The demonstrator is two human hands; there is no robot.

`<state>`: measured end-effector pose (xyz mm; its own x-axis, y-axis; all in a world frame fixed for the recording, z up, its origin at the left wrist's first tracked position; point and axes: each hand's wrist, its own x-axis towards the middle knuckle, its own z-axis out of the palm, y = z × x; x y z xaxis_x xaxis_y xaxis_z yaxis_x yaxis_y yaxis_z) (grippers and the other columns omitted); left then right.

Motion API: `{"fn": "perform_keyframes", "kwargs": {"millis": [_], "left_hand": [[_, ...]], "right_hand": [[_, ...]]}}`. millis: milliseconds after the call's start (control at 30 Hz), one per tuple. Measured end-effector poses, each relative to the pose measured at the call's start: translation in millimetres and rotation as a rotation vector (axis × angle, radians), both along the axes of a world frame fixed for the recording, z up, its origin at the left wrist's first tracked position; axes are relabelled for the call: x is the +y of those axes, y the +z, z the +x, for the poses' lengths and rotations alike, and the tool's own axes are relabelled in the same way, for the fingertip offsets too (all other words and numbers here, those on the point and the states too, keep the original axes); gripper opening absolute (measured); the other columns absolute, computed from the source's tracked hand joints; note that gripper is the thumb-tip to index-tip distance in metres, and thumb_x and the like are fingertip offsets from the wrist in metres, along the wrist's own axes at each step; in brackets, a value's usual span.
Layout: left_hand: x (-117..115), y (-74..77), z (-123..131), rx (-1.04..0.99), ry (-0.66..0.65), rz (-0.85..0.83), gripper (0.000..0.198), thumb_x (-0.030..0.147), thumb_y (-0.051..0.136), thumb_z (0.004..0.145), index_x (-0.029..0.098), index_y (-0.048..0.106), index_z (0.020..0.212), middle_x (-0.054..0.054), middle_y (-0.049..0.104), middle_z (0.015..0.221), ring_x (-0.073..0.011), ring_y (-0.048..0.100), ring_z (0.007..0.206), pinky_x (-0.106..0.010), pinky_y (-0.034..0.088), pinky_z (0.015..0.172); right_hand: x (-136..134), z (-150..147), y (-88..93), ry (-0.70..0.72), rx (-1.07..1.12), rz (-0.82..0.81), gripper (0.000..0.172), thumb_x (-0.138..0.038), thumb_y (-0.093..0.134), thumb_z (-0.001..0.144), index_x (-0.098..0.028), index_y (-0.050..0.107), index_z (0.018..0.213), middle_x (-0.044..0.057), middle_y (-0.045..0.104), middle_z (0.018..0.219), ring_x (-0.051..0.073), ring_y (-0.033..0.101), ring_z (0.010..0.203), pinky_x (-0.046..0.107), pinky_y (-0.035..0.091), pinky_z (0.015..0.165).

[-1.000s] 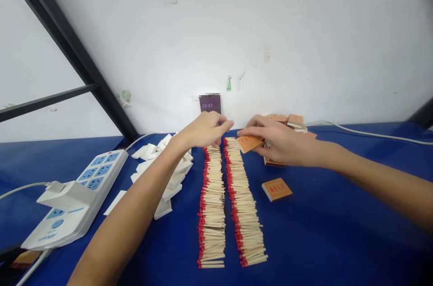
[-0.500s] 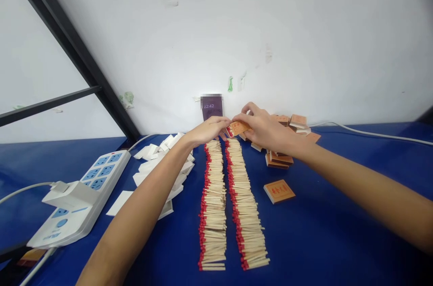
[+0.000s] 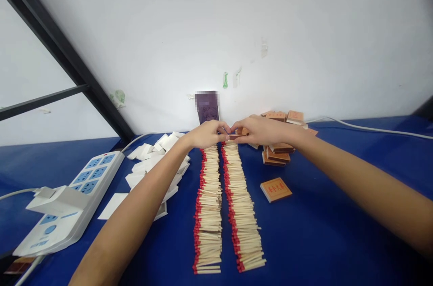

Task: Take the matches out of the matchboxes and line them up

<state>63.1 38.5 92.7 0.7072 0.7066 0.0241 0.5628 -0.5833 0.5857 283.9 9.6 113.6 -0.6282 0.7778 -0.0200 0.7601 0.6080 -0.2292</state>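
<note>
Between my two hands, above the far ends of the match rows, is an orange-brown matchbox [image 3: 238, 137], mostly covered by fingers. My right hand [image 3: 260, 130] is closed round its right side. At its left end, the thumb and fingers of my left hand [image 3: 208, 134] pinch it. Below lie two long rows of matches, a left row [image 3: 210, 205] and a right row [image 3: 242, 205], red heads pointing left. One matchbox [image 3: 276, 189] lies flat to the right of the rows.
White matchbox trays [image 3: 147, 166] are heaped at the left, partly behind my left forearm. Orange matchboxes [image 3: 278, 156] are piled at the back right. A white power strip [image 3: 101, 182] with a plugged-in adapter [image 3: 61, 202] lies far left. A dark phone [image 3: 207, 108] leans on the wall.
The matchbox has turned to show its narrow side, and the red match heads at its end are no longer visible. My left fingers have closed on its left end. The view has shifted slightly.
</note>
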Motion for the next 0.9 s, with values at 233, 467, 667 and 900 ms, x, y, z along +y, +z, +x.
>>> {"fn": "perform_keyframes", "kwargs": {"millis": [233, 467, 667, 900], "left_hand": [[3.8, -6.3, -2.3, 0.129, 0.050, 0.104, 0.030, 0.033, 0.065, 0.083, 0.017, 0.066, 0.108, -0.009, 0.077, 0.110, -0.0217, 0.071, 0.098, -0.032, 0.049, 0.087], [3.8, -7.0, -0.6, 0.200, 0.069, 0.126, 0.031, 0.034, 0.066, 0.083, 0.016, 0.066, 0.109, -0.011, 0.075, 0.117, -0.0234, 0.071, 0.106, -0.032, 0.048, 0.089], [3.6, -7.3, 0.4, 0.230, 0.084, 0.124, 0.034, 0.034, 0.066, 0.083, 0.016, 0.067, 0.112, -0.011, 0.075, 0.118, -0.0248, 0.071, 0.106, -0.033, 0.049, 0.088], [2.4, -6.7, -1.6, 0.240, 0.096, 0.126, 0.033, 0.033, 0.067, 0.082, 0.017, 0.068, 0.111, -0.010, 0.076, 0.116, -0.0236, 0.071, 0.104, -0.032, 0.049, 0.087]], "right_hand": [[5.5, -4.3, -10.5, 0.007, -0.148, 0.103, 0.030, -0.043, 0.056, 0.093, -0.021, 0.072, 0.105, 0.010, 0.075, 0.093, 0.022, 0.066, 0.076, 0.030, 0.038, 0.062], [0.5, -2.5, -5.6, -0.045, -0.196, 0.081, 0.030, -0.041, 0.060, 0.091, -0.021, 0.073, 0.108, 0.009, 0.075, 0.086, 0.023, 0.067, 0.075, 0.030, 0.037, 0.060], [0.3, 1.2, -4.4, -0.058, -0.175, 0.047, 0.028, -0.038, 0.060, 0.090, -0.021, 0.076, 0.105, 0.009, 0.076, 0.088, 0.024, 0.067, 0.074, 0.032, 0.040, 0.062], [9.2, 6.9, -10.0, -0.064, -0.147, 0.010, 0.023, -0.034, 0.063, 0.087, -0.023, 0.076, 0.102, 0.004, 0.075, 0.078, 0.020, 0.066, 0.069, 0.029, 0.038, 0.059]]}}
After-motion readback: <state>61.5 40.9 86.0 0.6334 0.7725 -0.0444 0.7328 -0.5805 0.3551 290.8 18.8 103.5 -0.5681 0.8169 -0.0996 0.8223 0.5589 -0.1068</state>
